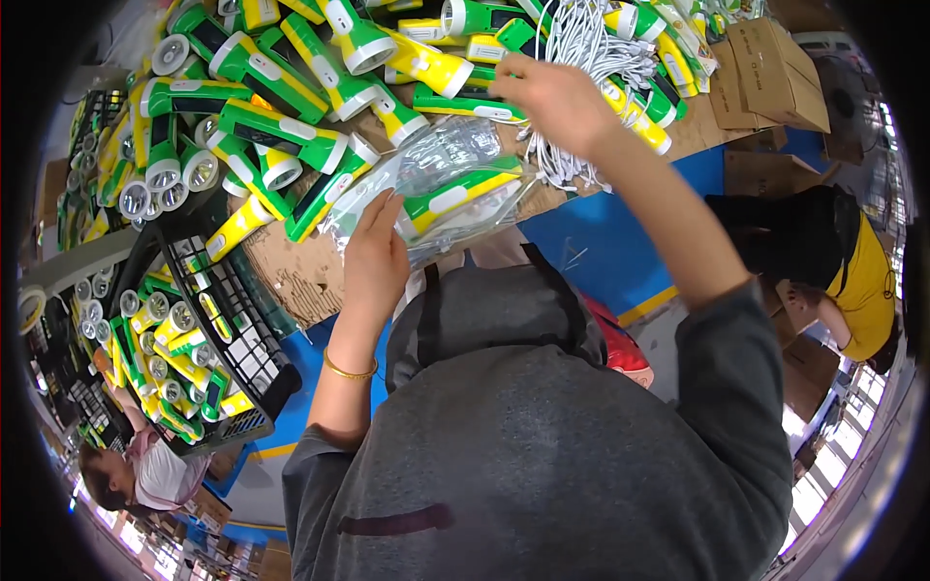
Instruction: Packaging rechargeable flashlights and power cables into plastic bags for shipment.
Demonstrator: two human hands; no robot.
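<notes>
A green, yellow and white flashlight (463, 198) lies inside a clear plastic bag (504, 215) at the table's near edge. My left hand (376, 259) is at the left end of that bag, its fingers closed together against the film. More clear bags (436, 155) lie flat just beyond. My right hand (560, 102) is raised over the left side of a bundle of white cables (596, 48). Its fingers are bent into a pinch, slightly blurred; what is between them, if anything, is hidden. Loose flashlights (426, 64) lie behind both hands.
A heap of flashlights (266, 82) covers the table's far left. A black crate (228, 310) full of flashlights stands at the left. Cardboard boxes (780, 73) are at the far right. One person (160, 470) is at lower left, another (862, 281) at right.
</notes>
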